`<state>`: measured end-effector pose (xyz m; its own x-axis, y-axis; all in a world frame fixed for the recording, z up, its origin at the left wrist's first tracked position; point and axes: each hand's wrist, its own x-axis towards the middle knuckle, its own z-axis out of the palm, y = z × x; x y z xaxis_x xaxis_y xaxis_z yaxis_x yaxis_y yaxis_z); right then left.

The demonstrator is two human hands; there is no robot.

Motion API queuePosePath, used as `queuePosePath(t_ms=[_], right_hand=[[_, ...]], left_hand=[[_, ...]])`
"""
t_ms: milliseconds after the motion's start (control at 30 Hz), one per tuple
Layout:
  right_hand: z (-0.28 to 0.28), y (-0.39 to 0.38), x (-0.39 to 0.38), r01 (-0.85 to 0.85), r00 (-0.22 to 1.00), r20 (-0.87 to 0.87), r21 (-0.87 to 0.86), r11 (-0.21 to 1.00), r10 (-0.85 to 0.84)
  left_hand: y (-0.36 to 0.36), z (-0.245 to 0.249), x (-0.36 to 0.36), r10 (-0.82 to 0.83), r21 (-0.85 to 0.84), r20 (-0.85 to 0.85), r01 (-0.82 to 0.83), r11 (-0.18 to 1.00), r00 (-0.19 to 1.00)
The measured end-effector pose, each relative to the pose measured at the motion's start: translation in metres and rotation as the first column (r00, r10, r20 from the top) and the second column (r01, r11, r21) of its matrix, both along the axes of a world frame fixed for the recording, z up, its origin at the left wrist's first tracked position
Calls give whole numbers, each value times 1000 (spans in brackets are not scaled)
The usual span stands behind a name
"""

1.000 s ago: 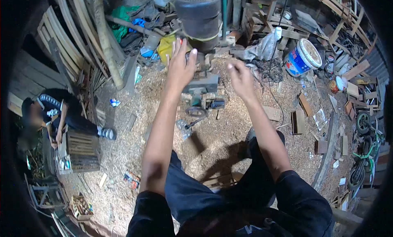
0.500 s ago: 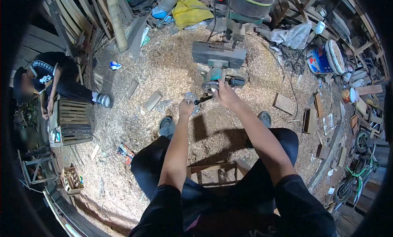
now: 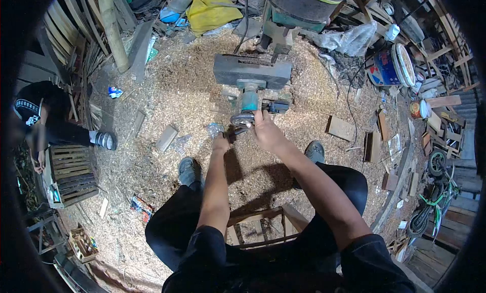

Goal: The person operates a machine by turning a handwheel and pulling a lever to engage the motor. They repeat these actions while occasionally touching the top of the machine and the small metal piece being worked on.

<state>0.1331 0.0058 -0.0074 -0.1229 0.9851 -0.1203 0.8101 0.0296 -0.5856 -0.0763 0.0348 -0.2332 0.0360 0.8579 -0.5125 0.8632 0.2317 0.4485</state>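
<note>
A drill-press-like machine (image 3: 251, 70) stands on the sawdust floor ahead of me, with a grey table, a teal column and a round handwheel (image 3: 243, 120) at its foot. My left hand (image 3: 221, 141) is closed around the dark crank handle (image 3: 234, 132) that sticks out from the wheel. My right hand (image 3: 264, 131) rests on the wheel's right side, fingers curled over its rim. I sit on a wooden stool (image 3: 260, 226), legs apart, shoes on the sawdust.
Another person (image 3: 40, 118) crouches at the left by a slatted wooden crate (image 3: 71, 174). A blue and white bucket (image 3: 390, 65) lies at the right. Wood offcuts (image 3: 340, 127), planks and a bicycle (image 3: 430, 192) crowd the edges.
A second ago both hands were raised, open, near the machine's top. They dropped to the handwheel; now the left grips the crank and the right holds the wheel. The view shifted slightly.
</note>
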Motion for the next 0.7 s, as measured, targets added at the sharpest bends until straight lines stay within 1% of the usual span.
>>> queuePosePath(t_ms=[67, 100, 133, 200, 233, 333, 367, 467, 500, 567, 633, 700], right_hand=[[5, 1, 3, 8, 999, -46, 23, 1000, -7], [6, -3, 4, 14, 997, -71, 24, 1000, -12], [6, -9, 4, 15, 997, -75, 2, 1000, -15], [3, -5, 11, 16, 996, -86, -9, 1000, -17], [1, -4, 15, -12, 997, -80, 11, 1000, 13], [-4, -5, 26, -57, 994, -99, -10, 998, 55], [-6, -4, 30, -80, 995, -54, -24, 996, 79], [-10, -8, 40, -88, 992, -97, -37, 995, 84], [-17, -9, 46, -91, 989, -120, -24, 996, 87], [-31, -13, 57, -100, 981, -165, -3, 995, 98], [-42, -19, 70, -87, 970, -219, 76, 993, 102], [-40, -25, 79, -75, 958, -264, 140, 987, 110]], left_hand=[[9, 4, 4, 1, 27, -12, 0, 1000, 1000], [7, 30, 6, -57, 20, -41, 57, 998, 998], [-1, 43, 7, -14, 35, -10, 14, 999, 1000], [-1, 48, 4, 71, 94, 53, -75, 993, 996], [-3, 49, 4, 59, 169, 70, -71, 983, 996], [-12, 74, 13, 92, 262, 92, -113, 958, 991], [-17, 91, 19, 83, 298, 106, -111, 948, 991], [-31, 129, 36, 109, 276, 65, -123, 953, 992], [-37, 140, 41, 96, 341, 116, -130, 931, 989], [-43, 156, 50, 50, 320, 123, -87, 944, 991], [-51, 185, 64, 25, 279, 153, -67, 958, 988], [-58, 191, 75, 14, 327, 186, -76, 942, 982]])
